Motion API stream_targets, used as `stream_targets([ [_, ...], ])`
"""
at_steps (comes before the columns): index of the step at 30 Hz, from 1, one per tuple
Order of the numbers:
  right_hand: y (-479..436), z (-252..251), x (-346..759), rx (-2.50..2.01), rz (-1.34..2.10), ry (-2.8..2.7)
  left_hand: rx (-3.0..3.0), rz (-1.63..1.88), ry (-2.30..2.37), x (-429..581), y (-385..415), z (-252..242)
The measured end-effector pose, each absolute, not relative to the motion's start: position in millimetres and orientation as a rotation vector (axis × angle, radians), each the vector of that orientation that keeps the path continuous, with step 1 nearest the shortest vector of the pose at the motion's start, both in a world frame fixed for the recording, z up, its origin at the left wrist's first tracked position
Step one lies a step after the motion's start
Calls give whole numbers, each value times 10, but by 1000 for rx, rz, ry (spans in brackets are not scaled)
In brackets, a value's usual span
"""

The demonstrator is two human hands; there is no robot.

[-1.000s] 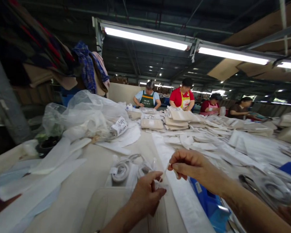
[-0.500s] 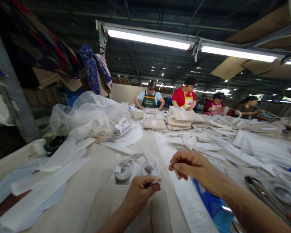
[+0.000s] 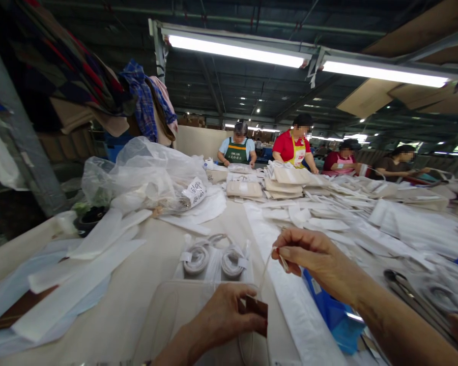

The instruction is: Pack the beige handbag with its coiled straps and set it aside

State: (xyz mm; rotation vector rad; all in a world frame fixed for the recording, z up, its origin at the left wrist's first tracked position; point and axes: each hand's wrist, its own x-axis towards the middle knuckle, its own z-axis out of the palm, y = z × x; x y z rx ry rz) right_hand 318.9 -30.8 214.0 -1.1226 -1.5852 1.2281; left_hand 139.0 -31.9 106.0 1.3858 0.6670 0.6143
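Low in the middle, my left hand (image 3: 229,311) is closed on a small dark brown tag (image 3: 258,315), pinched between thumb and fingers. A thin pale string (image 3: 266,272) runs from near the tag up to my right hand (image 3: 309,251), whose thumb and fingertips are closed on it. Beneath my left hand lies a beige bag (image 3: 166,310), partly covered by the hand and forearm. Just beyond it, two coiled straps (image 3: 196,259) wrapped in pale material rest on white padding.
A long white strip (image 3: 286,300) lies right of the bag. White and beige pieces (image 3: 328,223) cover the right side, with a blue bin (image 3: 328,305) below. On the left are a clear plastic heap (image 3: 148,173) and white strips (image 3: 76,290). Several co-workers work across the table.
The brown tag now shows in my left hand, which has moved slightly down and right. My right hand has shifted a little right, and the string between them hangs more steeply.
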Motion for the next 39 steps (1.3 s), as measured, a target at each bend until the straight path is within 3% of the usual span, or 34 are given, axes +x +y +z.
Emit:
stream_targets([
  [5, -314, 2141, 3204, -1133, 1211, -1609, 1627, 853, 993, 1421, -289, 1088],
  [12, -324, 2129, 3224, -1127, 1225, -1621, 1536, 1000, 830, 1533, -210, 1082],
  [29, -352, 1948, 3161, -1207, 1328, -1654, 1502, 1144, 925, 1783, -95, 1240],
  [36, -304, 1836, 3232, -1148, 968, -1546, 1540, 1107, 906, 1832, -122, 1381],
  [39, -340, 1611, 3179, -1048, 1045, -1300, 1641, 1259, 1043, 1830, -132, 1421],
])
